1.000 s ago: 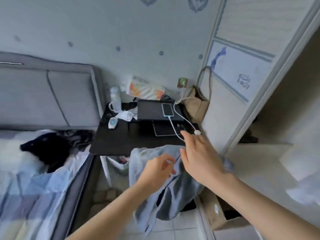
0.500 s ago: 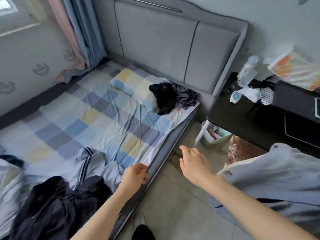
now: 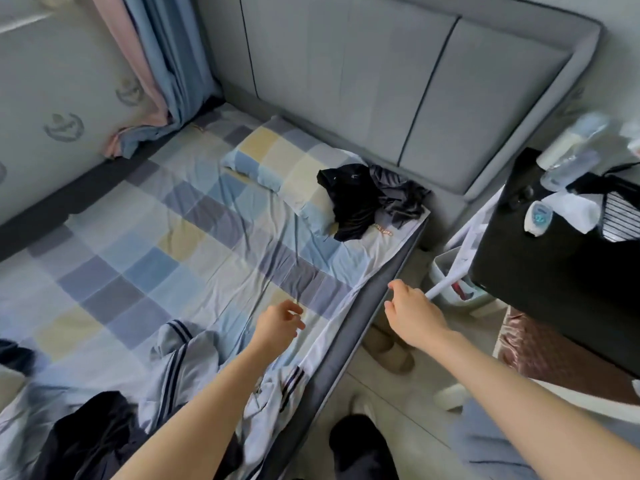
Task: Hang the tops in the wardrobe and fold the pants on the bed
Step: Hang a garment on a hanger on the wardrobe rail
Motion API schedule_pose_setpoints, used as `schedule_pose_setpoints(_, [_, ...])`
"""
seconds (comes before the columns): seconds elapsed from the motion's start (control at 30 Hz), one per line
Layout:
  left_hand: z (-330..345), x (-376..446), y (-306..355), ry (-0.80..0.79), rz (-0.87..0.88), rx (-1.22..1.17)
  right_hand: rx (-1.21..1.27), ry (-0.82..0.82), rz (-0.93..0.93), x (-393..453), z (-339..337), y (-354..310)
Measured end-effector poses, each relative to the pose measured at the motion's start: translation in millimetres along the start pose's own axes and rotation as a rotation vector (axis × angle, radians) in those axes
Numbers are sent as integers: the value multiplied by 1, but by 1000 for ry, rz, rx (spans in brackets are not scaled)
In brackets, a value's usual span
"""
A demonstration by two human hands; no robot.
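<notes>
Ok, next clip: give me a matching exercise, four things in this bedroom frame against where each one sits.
Things:
1. black garment
2. left hand
3. right hand
4. striped light garment

Places:
A. over the floor beside the bed edge
B. near end of the bed, under the left forearm
C. on the pillow by the headboard
D. over the checked sheet

Pairs: 1-C, 2-D, 3-A, 4-B

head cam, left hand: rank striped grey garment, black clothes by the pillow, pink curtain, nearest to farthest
From the left hand:
1. Striped grey garment, just beside it on the near bed.
2. Black clothes, up by the pillow, bed's right edge.
3. Pink curtain, far corner, upper left.
</notes>
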State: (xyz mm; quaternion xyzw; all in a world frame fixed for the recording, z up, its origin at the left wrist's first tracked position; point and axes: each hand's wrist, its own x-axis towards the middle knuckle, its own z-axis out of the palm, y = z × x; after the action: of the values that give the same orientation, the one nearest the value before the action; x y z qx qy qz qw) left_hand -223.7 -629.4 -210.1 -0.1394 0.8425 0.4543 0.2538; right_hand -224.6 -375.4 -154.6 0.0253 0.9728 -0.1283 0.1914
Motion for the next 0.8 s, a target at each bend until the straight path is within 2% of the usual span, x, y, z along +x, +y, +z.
schedule_pose_setpoints(0.1, [9, 54, 30, -2, 22, 105, 35, -20, 37, 60, -14, 27])
schedule_pose_setpoints(0.3, [56, 219, 106, -2, 6, 212, 110, -40, 102, 253, -30, 105])
schedule_pose_setpoints(0.57, [138, 459, 144, -17, 51, 355, 78, -60, 142, 503, 9, 192])
schedule_pose_setpoints(0.63, [147, 507, 148, 47, 15, 369, 5, -57, 129, 546, 24, 204])
schedule_pose_setpoints(0.7, [150, 552, 152, 184, 35, 438, -14, -27, 132, 588, 39, 218])
schedule_pose_setpoints(0.8, [142, 609, 158, 347, 134, 723, -68, -7, 93, 643, 56, 232])
